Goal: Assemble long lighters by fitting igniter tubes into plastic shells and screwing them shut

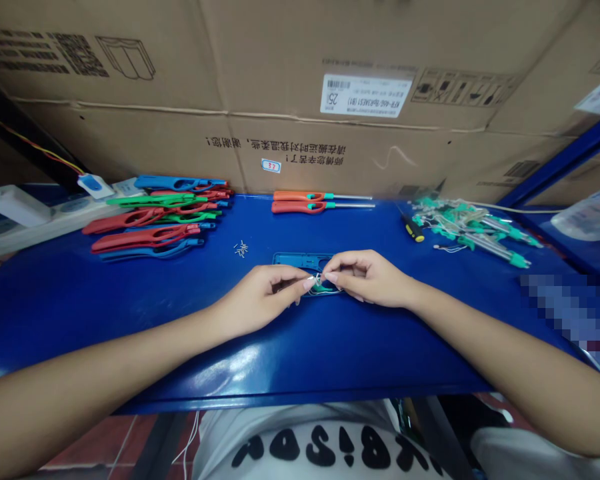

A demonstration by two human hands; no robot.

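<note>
My left hand point(273, 297) and my right hand point(367, 277) meet over an opened blue lighter casing point(300, 259) on the table. Thumb and forefinger of each hand are pinched together on thin white wire point(317, 277); fingertips hide most of it. Just beneath them shows a green inner part point(323, 289), set in the nearer casing half. Small screws point(241, 249) lie in a loose pile left of the casing.
Several red, green and blue lighter casings point(150, 237) are stacked at left, by a power strip point(65, 213). Two lighters with metal tubes point(325, 207) lie behind. At right are a screwdriver point(412, 229) and several green-ended tube assemblies point(485, 233). A cardboard box point(280, 80) walls the back.
</note>
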